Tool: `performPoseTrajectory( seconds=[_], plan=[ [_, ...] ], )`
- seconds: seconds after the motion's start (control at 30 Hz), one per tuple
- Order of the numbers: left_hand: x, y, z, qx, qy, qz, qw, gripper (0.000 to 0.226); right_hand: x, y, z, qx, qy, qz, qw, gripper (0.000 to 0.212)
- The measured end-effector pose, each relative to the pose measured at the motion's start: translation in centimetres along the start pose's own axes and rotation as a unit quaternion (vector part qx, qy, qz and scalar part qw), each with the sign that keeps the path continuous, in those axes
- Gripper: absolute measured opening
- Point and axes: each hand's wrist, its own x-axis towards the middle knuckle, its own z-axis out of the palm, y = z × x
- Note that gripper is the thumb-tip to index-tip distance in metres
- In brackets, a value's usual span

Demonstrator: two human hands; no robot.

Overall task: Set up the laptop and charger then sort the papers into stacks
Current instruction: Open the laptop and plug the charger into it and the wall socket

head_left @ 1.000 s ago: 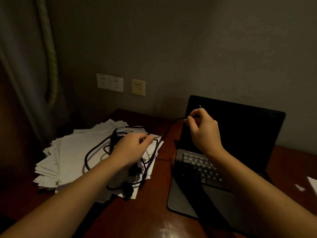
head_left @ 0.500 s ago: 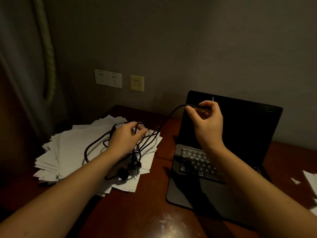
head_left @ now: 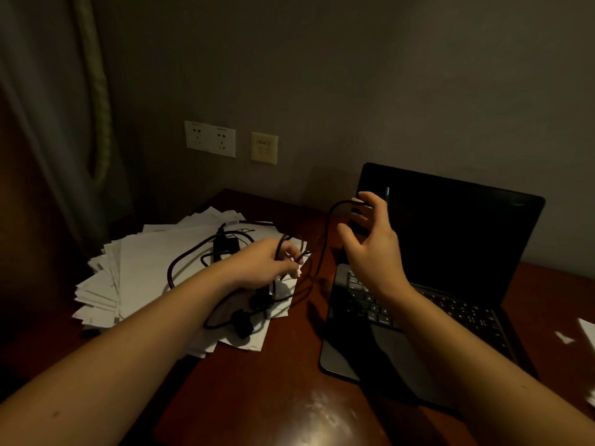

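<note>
An open black laptop (head_left: pixel 457 239) stands on the right of the dark wooden desk (head_left: pixel 289 365), its screen dark. A messy pile of white papers (head_left: pixel 141 278) lies to its left. On the pile rests a tangled black charger cable (head_left: pixel 190 259) with its power brick (head_left: pixel 225 244) and a plug (head_left: pixel 241 323). My left hand (head_left: pixel 267 265) grips loops of the cable above the pile's right edge. My right hand (head_left: pixel 370 239) pinches the cable's thin end, raised in front of the laptop's left edge, the connector tip sticking up.
White wall sockets (head_left: pixel 210 138) and a yellowish wall plate (head_left: pixel 264 148) sit on the wall behind the papers. A curtain (head_left: pixel 58 123) hangs at the left. Loose white scraps of paper (head_left: pixel 579 336) lie at the desk's right edge.
My right hand has lifted the cable end up along the laptop screen. My left hand has closed on the cable loops and drawn them rightward and slightly up off the papers.
</note>
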Motion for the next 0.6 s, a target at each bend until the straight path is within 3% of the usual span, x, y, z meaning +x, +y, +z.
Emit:
performPoseTrajectory(
  seconds=[0.1, 0.2, 0.27, 0.33, 0.43, 0.6],
  plan=[
    [0.5, -0.1, 0.4, 0.043, 0.125, -0.014, 0.991, 0.040, -0.3, 0.2, -0.2, -0.010, 0.031, -0.021, 0.999, 0.045],
    [0.7, -0.5, 0.8, 0.184, 0.270, -0.016, 0.945, 0.082, -0.1, -0.2, -0.4, -0.022, 0.068, -0.048, 0.996, 0.033],
    [0.5, -1.3, 1.2, 0.239, 0.304, 0.046, 0.921, 0.090, 0.0, -0.7, -0.5, -0.030, 0.079, -0.069, 0.994, 0.032],
    [0.4, -1.8, 1.6, 0.290, 0.301, 0.125, 0.900, 0.076, 0.2, -1.2, -0.7, -0.053, 0.089, -0.103, 0.989, 0.031],
    [0.2, -1.2, 2.0, 0.248, 0.225, 0.121, 0.935, 0.050, 0.2, -1.8, -1.0, -0.096, 0.085, -0.160, 0.979, 0.029],
    [1.0, 1.2, 2.1, 0.213, 0.132, 0.052, 0.967, 0.063, 0.0, -2.8, -0.8, -0.062, 0.068, -0.169, 0.981, 0.033]
  ],
)
